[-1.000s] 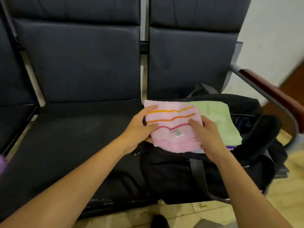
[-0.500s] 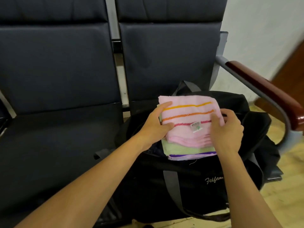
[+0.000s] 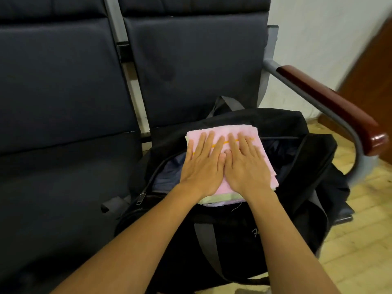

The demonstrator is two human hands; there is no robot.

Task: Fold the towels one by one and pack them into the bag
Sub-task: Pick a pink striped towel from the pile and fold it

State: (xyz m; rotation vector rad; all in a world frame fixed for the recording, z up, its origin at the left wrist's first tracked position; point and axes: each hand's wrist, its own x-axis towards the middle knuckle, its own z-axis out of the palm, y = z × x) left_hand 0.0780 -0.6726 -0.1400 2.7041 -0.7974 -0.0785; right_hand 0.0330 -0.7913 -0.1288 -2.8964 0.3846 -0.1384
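Pressing flat with straight fingers, both hands [image 3: 224, 166] cover the pink towel [image 3: 246, 132] over the bag's [image 3: 297, 132] open mouth.

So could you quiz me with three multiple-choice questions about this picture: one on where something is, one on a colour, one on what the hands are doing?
1. Where is the towel stack?
A. on the floor
B. on the open black bag
C. on the armrest

2. What colour is the top towel?
A. pink
B. blue
C. white

3. How are the hands?
A. clenched in fists
B. hanging idle
C. flat, pressing the stack

Answers:
1 B, the stack sits over the black bag and its unzipped opening.
2 A, the pink towel lies on top, over a green towel.
3 C, the left hand and right hand lie straight-fingered on it.
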